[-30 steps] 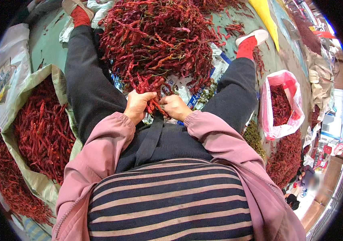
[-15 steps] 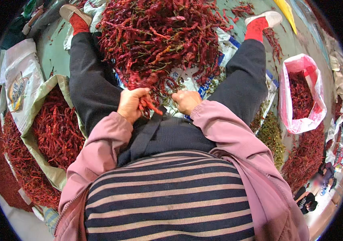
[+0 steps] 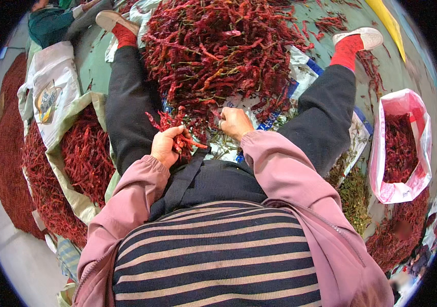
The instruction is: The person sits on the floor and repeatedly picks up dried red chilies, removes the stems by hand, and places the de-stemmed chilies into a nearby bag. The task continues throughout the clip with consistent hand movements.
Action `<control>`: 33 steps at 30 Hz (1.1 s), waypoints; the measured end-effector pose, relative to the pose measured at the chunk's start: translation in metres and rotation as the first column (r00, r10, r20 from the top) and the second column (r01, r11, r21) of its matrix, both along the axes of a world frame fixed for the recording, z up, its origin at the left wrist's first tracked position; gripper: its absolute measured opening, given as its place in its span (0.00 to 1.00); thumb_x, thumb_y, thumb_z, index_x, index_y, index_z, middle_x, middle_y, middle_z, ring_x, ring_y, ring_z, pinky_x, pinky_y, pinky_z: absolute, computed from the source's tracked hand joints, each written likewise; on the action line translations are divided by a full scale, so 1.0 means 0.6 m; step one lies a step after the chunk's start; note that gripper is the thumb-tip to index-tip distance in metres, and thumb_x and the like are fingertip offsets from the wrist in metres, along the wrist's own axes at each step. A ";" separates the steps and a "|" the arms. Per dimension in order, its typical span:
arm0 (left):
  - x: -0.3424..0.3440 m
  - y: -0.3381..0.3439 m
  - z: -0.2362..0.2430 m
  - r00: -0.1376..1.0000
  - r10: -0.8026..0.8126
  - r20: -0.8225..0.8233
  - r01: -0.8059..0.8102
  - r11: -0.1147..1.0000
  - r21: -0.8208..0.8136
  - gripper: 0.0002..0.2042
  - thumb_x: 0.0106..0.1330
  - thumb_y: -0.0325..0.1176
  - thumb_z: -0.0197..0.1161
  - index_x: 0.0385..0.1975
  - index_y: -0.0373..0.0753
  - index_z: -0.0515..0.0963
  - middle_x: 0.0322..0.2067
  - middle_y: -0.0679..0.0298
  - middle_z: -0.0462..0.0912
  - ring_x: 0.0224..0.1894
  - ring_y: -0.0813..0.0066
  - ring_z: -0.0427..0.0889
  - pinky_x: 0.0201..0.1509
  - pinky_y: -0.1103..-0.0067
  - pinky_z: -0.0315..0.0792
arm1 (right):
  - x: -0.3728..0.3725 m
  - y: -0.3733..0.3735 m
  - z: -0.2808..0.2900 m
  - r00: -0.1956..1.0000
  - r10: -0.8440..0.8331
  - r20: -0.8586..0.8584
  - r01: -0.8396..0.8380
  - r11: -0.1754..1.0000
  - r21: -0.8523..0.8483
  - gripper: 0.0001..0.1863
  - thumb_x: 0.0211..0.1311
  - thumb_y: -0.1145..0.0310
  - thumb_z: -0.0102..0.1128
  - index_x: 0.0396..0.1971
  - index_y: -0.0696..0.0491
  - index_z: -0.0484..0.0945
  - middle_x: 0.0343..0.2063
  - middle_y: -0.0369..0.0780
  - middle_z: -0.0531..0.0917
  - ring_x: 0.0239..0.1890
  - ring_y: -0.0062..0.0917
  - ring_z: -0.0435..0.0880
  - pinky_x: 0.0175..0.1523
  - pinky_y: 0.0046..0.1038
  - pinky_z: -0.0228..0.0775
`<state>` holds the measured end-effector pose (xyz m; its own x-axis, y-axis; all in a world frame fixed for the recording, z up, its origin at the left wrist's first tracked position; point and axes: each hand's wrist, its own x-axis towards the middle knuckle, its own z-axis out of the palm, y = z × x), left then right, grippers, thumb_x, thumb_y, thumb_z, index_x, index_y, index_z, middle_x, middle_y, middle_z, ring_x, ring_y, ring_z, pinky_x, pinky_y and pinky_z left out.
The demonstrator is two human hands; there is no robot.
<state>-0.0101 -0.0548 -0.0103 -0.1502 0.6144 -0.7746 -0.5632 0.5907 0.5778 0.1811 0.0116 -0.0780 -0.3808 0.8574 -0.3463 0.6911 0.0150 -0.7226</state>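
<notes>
A large heap of dried red chilies (image 3: 218, 51) lies between my outstretched legs, partly on a white and blue plastic sheet (image 3: 300, 77). My left hand (image 3: 166, 147) is closed around a bunch of dried chilies (image 3: 181, 143), whose ends stick out on both sides of the fingers. To its right, at the near edge of the heap, is my right hand (image 3: 236, 123), with thumb and fingers drawn together. Whatever those fingers pinch, if anything, is too small to make out. Bits of pale stem (image 3: 223, 148) are scattered on the sheet below the hands.
An open sack of red chilies (image 3: 88, 153) stands on the left, next to more chilies. On the right are a pink and white bag (image 3: 400, 148) holding chilies and a pile of greenish stems (image 3: 354, 199). Another person's sleeve (image 3: 49, 25) shows at the far left.
The view has shifted, so the heap and bags sit lower and to the right. Chilies in my left hand now fan out above the fingers. My right hand remains near the heap's edge.
</notes>
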 end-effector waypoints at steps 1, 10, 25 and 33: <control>0.006 0.002 -0.007 0.999 0.004 0.039 -0.003 1.000 -0.016 0.07 0.54 0.25 0.53 0.26 0.27 0.73 0.23 0.55 0.77 0.26 0.66 0.77 0.33 0.73 0.72 | 0.005 -0.006 0.023 0.999 0.001 -0.038 -0.003 0.998 -0.069 0.11 0.43 0.67 0.54 0.28 0.56 0.75 0.30 0.48 0.78 0.35 0.40 0.77 0.40 0.34 0.68; 0.036 0.043 -0.020 0.966 -0.179 0.187 0.176 0.984 0.034 0.11 0.56 0.27 0.50 0.37 0.28 0.70 0.32 0.52 0.77 0.36 0.60 0.77 0.46 0.68 0.71 | -0.004 -0.077 0.087 0.937 0.033 -0.347 -0.057 0.997 -0.058 0.09 0.39 0.69 0.56 0.24 0.55 0.74 0.21 0.47 0.77 0.27 0.38 0.78 0.32 0.33 0.68; -0.058 0.046 0.002 0.819 -0.430 0.381 0.333 0.896 0.296 0.13 0.50 0.27 0.57 0.37 0.32 0.70 0.28 0.56 0.77 0.23 0.72 0.76 0.26 0.78 0.74 | -0.062 -0.036 0.118 0.670 -0.604 -0.431 0.183 0.698 -0.692 0.09 0.54 0.72 0.53 0.36 0.56 0.72 0.26 0.35 0.78 0.19 0.13 0.73 0.22 0.14 0.65; -0.055 0.043 -0.004 0.866 -0.358 0.350 0.294 0.929 0.223 0.14 0.49 0.21 0.54 0.39 0.32 0.70 0.29 0.59 0.77 0.23 0.71 0.76 0.27 0.79 0.74 | -0.099 -0.015 0.081 0.650 -0.556 -0.517 0.140 0.757 -0.638 0.17 0.44 0.78 0.55 0.39 0.59 0.68 0.29 0.39 0.76 0.29 0.20 0.75 0.30 0.19 0.68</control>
